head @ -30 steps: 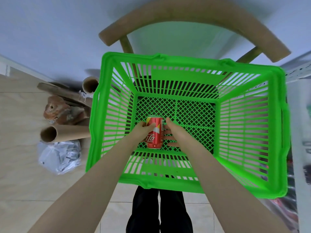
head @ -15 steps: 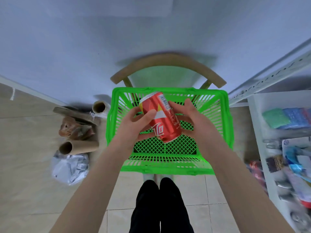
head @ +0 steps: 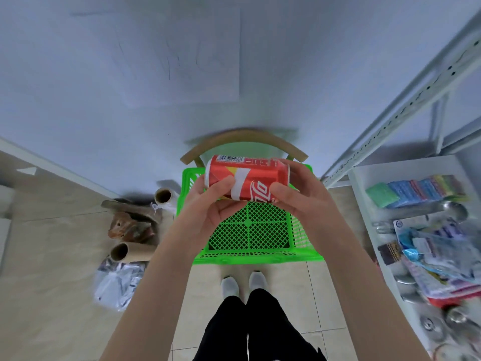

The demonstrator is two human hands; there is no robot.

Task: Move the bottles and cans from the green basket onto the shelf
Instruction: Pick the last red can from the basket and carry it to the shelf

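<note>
I hold a red soda can (head: 247,175) sideways in both hands, high above the green basket (head: 251,230). My left hand (head: 210,204) grips its left end and my right hand (head: 296,196) its right end. The basket rests on a wooden chair (head: 244,142) against the wall, and the part of its mesh floor that I can see holds nothing. The white metal shelf (head: 364,183) stands to the right, its visible level crowded with sponges and packets.
Cardboard tubes (head: 130,252), a brown lump of scrap (head: 130,227) and a crumpled plastic bag (head: 117,285) lie on the tiled floor left of the chair. My legs and white shoes (head: 243,284) are below the basket. A slotted shelf upright (head: 406,100) slants up at right.
Both hands lifted the can out of the basket and raised it, turning it from upright to sideways. My view pulled back and up, bringing the shelf into sight.
</note>
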